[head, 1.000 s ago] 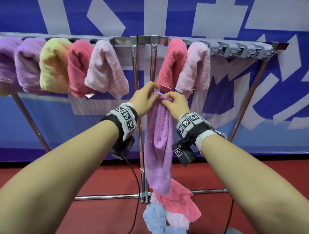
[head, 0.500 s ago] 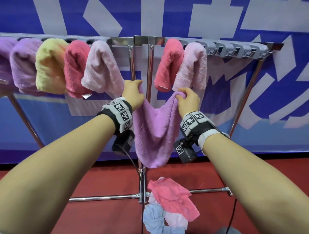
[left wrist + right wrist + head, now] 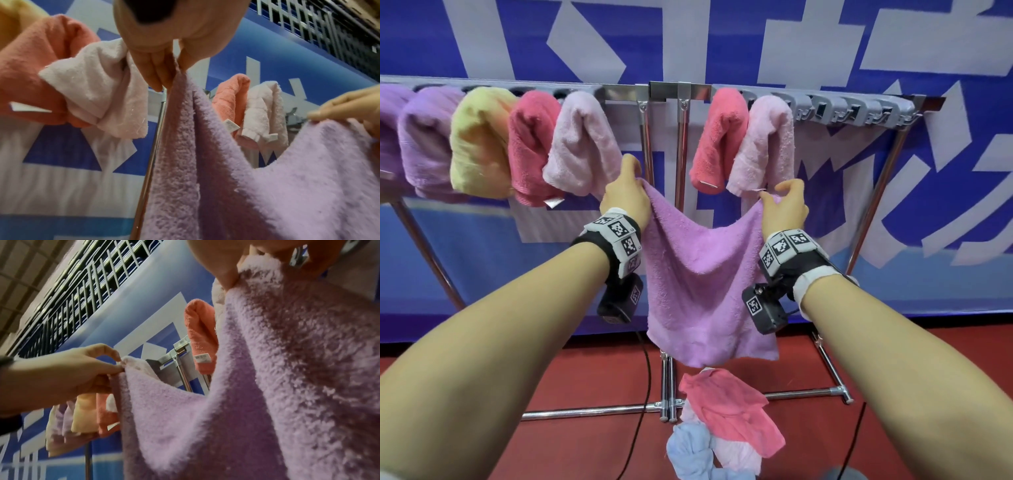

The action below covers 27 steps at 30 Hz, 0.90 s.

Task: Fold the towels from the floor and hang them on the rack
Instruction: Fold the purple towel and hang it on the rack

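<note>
A purple towel hangs spread between my hands in front of the rack, its top edge sagging in the middle. My left hand pinches its upper left corner; the left wrist view shows the fingers closed on the cloth. My right hand pinches the upper right corner, seen close in the right wrist view on the towel. Several folded towels hang on the rack, among them a pale pink one on the left and a coral one on the right.
On the red floor below lies a pile of loose towels: a pink one over a light blue one. Grey clips line the rack's bare right end. The rack's chrome base bar and upright posts stand just ahead; a blue-and-white banner lies behind.
My hands have moved apart from the middle, opening the bunched, long-hanging purple towel into a wide sheet. Its lower edge has risen clear of the floor pile.
</note>
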Available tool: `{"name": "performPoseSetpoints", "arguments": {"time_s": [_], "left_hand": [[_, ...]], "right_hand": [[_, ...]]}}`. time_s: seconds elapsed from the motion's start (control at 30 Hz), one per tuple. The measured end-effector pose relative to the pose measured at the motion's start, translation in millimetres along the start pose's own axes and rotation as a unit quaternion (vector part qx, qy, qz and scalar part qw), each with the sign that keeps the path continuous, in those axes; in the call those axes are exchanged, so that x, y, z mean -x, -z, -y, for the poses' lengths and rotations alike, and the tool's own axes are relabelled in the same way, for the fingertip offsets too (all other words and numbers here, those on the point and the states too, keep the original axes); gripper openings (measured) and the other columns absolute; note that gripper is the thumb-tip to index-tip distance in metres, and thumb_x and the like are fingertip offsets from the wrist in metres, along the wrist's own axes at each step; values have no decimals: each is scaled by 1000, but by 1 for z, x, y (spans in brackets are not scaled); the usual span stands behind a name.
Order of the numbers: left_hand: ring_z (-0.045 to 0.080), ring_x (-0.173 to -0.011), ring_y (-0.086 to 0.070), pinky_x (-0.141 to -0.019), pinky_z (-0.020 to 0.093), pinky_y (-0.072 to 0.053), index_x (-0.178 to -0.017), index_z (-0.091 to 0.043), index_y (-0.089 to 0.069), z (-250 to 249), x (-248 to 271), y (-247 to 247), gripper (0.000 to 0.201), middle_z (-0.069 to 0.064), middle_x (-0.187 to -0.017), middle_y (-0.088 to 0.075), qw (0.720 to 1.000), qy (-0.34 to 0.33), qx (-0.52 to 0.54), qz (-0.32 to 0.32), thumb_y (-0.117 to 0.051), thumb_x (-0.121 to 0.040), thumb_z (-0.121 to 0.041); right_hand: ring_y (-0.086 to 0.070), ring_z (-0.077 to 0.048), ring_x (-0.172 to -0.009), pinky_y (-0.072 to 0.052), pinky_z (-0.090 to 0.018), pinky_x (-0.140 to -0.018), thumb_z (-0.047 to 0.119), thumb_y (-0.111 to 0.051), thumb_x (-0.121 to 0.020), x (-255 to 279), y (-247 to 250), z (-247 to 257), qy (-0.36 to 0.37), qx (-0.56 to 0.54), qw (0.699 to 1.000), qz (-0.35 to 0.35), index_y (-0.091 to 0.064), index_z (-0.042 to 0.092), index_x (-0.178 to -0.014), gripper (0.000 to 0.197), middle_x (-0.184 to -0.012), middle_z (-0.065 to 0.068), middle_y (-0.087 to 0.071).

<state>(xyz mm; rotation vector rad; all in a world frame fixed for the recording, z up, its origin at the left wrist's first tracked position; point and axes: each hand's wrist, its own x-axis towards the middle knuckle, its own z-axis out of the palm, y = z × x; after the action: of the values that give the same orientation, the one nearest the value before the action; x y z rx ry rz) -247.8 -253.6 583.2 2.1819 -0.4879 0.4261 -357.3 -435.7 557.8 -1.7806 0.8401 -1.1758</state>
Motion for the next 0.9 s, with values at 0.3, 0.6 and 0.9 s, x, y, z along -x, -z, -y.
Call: {"name": "performPoseSetpoints", "arguments": {"time_s": [0.3, 0.6, 0.9], "left_hand": [[27, -113, -55, -97, 27, -39, -105, -6, -67, 12, -8, -6, 36, 13, -121, -61, 996, 70, 59, 21, -36, -88, 3], [34, -116, -34, -98, 42, -38, -118, -12, -50, 22, -7, -10, 57, 15, -129, -28, 966, -45, -219, 127, -75, -67, -18], [36, -119, -36, -100, 46, -29, -119, -13, -56, 29, -17, -8, 28, 15, -129, -39, 973, -46, -213, 78, -38, -98, -15]], "right_hand": [[-52, -28, -108, -33, -37, -104, 4, -46, -84, 0, -9, 1, -7, 77, 995, 65, -63, 14, -108, 31, -124, -11, -50], [-37, -33, -116, -30, -33, -99, -9, -51, -78, -2, -7, -7, 51, 267, 960, 64, -53, 2, -108, 31, -129, -16, -33], [-39, -31, -111, -28, -34, -95, 8, -50, -89, -10, 1, -15, 114, 331, 937, 9, -66, 12, -99, 19, -123, -9, -43]]}}
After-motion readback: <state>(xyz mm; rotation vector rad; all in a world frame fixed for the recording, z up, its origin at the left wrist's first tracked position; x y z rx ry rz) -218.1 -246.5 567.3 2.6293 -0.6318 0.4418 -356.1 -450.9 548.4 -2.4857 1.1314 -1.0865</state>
